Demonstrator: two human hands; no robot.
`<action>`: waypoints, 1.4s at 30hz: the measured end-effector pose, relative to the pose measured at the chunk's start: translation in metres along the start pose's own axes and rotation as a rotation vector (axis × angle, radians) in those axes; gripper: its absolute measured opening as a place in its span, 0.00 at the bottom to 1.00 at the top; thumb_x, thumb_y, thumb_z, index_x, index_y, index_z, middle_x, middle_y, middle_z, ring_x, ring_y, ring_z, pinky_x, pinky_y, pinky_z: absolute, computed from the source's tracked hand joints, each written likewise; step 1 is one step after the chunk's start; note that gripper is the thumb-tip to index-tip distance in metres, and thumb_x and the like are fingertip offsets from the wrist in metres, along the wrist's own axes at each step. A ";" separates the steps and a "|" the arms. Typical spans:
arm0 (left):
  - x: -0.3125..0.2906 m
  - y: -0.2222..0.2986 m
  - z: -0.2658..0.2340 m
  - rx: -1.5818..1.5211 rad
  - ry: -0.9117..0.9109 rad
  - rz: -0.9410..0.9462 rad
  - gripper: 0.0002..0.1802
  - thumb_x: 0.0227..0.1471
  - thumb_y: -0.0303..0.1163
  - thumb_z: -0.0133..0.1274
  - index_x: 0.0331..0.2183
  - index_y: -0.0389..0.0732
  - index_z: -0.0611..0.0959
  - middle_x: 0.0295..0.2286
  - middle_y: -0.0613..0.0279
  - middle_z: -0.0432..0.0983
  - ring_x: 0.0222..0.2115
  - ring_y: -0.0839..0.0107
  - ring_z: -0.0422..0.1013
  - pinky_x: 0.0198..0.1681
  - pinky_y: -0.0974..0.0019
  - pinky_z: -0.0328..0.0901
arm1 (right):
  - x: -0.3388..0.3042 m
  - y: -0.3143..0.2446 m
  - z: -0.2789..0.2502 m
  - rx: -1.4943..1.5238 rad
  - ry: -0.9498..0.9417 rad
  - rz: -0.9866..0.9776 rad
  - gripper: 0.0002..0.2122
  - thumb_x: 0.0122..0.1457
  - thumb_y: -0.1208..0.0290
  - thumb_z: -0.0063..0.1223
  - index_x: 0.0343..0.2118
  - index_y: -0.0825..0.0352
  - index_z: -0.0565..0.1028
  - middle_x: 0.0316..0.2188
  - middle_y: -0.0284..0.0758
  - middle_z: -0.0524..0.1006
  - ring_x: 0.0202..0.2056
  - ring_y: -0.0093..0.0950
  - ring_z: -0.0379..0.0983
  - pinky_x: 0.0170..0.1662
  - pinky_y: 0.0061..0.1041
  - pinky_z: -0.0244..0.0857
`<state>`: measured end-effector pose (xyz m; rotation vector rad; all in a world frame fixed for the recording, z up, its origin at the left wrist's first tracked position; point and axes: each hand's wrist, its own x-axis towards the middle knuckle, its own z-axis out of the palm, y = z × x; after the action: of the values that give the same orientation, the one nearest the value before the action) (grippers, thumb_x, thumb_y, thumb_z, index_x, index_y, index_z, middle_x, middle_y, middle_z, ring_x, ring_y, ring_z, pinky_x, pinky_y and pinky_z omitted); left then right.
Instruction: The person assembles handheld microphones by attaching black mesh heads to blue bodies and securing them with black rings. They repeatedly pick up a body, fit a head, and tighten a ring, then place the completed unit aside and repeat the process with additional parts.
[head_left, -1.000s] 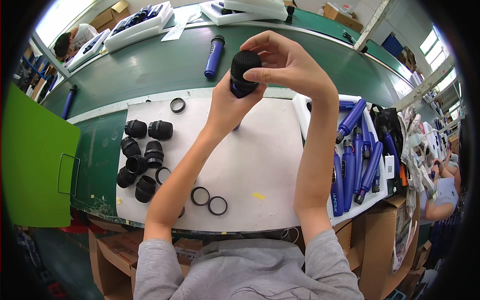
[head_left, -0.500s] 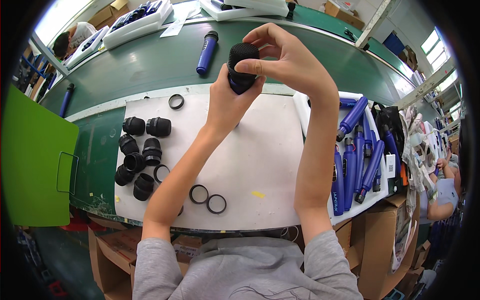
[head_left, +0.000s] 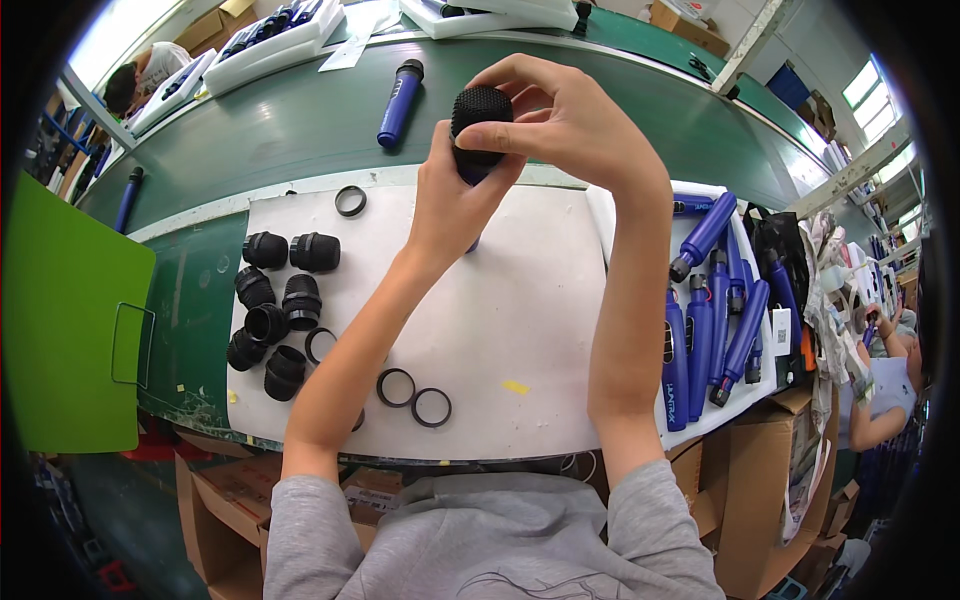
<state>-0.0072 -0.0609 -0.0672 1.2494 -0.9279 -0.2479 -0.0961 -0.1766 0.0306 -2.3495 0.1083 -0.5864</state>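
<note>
A blue microphone with a black mesh head [head_left: 482, 105] is held up over the far edge of the white work sheet, its head toward me. My left hand [head_left: 462, 190] wraps round the blue body just below the head. The fingers and thumb of my right hand [head_left: 560, 125] close round the mesh head from the right. Most of the body is hidden behind my left hand. Left of my left forearm, several black mesh heads [head_left: 315, 252] lie in a cluster. Loose black rings [head_left: 432, 408] rest near the sheet's front edge, and another ring [head_left: 350, 201] lies farther back.
At the right, a white foam tray [head_left: 640, 215] holds several blue microphone bodies [head_left: 699, 345]. Beyond the sheet runs a green belt [head_left: 300, 110] carrying a blue microphone [head_left: 400, 103]. A green panel [head_left: 70, 320] stands at the left. A co-worker [head_left: 880, 380] sits at far right.
The microphone on the belt has shifted slightly left. Both my hands keep hold of the microphone, and my right fingers have shifted a little round its head.
</note>
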 end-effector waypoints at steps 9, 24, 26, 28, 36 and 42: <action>-0.001 0.003 -0.002 0.080 -0.041 -0.091 0.17 0.56 0.33 0.61 0.42 0.35 0.74 0.30 0.65 0.75 0.28 0.79 0.72 0.31 0.73 0.69 | -0.001 0.000 -0.002 -0.052 0.059 0.048 0.24 0.46 0.57 0.73 0.39 0.70 0.78 0.30 0.36 0.81 0.34 0.25 0.79 0.41 0.24 0.73; 0.001 -0.001 -0.003 0.004 0.015 -0.034 0.19 0.55 0.36 0.62 0.39 0.35 0.73 0.26 0.63 0.76 0.24 0.79 0.70 0.28 0.72 0.66 | -0.004 0.008 -0.006 0.193 0.008 -0.100 0.24 0.53 0.62 0.67 0.49 0.70 0.76 0.41 0.38 0.80 0.45 0.30 0.77 0.52 0.29 0.70; 0.000 0.001 -0.002 0.020 -0.003 -0.060 0.17 0.56 0.34 0.61 0.42 0.35 0.74 0.28 0.65 0.75 0.26 0.79 0.71 0.31 0.72 0.69 | -0.004 0.013 -0.006 0.277 -0.012 -0.093 0.21 0.54 0.64 0.65 0.48 0.71 0.77 0.39 0.40 0.81 0.43 0.31 0.78 0.50 0.30 0.71; 0.000 0.001 -0.002 0.031 -0.008 -0.073 0.17 0.56 0.33 0.60 0.44 0.35 0.74 0.29 0.66 0.74 0.27 0.79 0.72 0.32 0.72 0.70 | -0.003 0.011 -0.005 0.242 -0.002 -0.115 0.19 0.54 0.67 0.64 0.47 0.71 0.78 0.39 0.39 0.81 0.43 0.31 0.78 0.50 0.29 0.71; -0.002 0.002 -0.001 0.076 0.005 -0.053 0.18 0.56 0.33 0.60 0.44 0.37 0.74 0.28 0.67 0.75 0.27 0.80 0.71 0.30 0.73 0.68 | -0.001 0.008 -0.003 0.119 0.042 -0.073 0.20 0.51 0.66 0.67 0.44 0.72 0.78 0.38 0.40 0.81 0.41 0.30 0.78 0.47 0.27 0.72; -0.005 0.006 -0.002 0.102 0.037 -0.069 0.20 0.55 0.34 0.61 0.44 0.37 0.73 0.26 0.67 0.75 0.25 0.80 0.71 0.29 0.73 0.66 | -0.003 -0.006 -0.004 0.037 0.043 0.012 0.24 0.49 0.63 0.70 0.46 0.73 0.77 0.40 0.41 0.81 0.42 0.30 0.78 0.47 0.29 0.72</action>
<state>-0.0110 -0.0547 -0.0643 1.3772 -0.8756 -0.2340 -0.1009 -0.1739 0.0356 -2.2997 0.1298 -0.6283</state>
